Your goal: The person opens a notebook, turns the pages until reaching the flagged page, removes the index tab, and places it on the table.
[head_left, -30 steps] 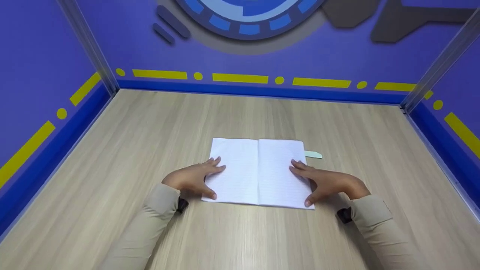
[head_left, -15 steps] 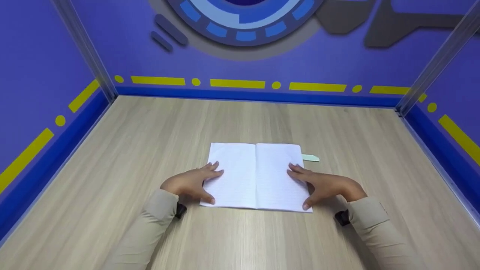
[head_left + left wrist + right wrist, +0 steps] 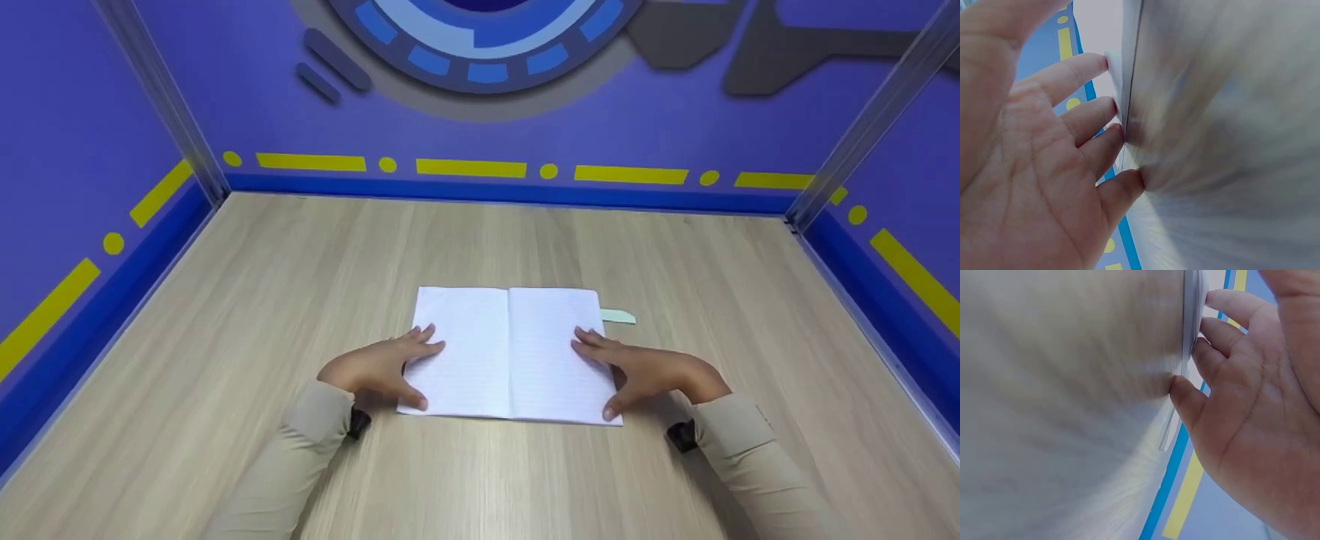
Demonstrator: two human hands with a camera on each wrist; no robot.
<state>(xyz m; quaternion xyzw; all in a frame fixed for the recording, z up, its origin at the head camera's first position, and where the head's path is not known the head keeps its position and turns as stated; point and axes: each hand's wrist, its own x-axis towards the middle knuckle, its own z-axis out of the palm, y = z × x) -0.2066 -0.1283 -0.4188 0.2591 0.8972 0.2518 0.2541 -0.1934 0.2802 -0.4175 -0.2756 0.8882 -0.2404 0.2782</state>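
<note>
An open notebook (image 3: 487, 322) with white lined pages lies flat on the wooden table, its centre fold running away from me. My left hand (image 3: 386, 366) rests on the left page's outer edge, thumb near the bottom corner and fingers spread. On the opposite edge my right hand (image 3: 649, 369) rests the same way. A pale green tab (image 3: 619, 316) sticks out beyond the right page. In the left wrist view the fingertips (image 3: 1107, 107) touch the page edge, the little finger on the table. The right wrist view shows similar contact by the right fingers (image 3: 1216, 334).
The wooden table (image 3: 480, 487) extends around the notebook. Blue-purple panels (image 3: 465, 135) with yellow markings enclose it at the back and both sides, joined by metal corner posts (image 3: 161, 90). Both forearms wear beige sleeves (image 3: 292, 457) with a dark wrist device (image 3: 682, 435).
The camera view has tilted slightly, so the scene sits a little lower and further left in the picture. Hands and notebook keep the same positions relative to each other.
</note>
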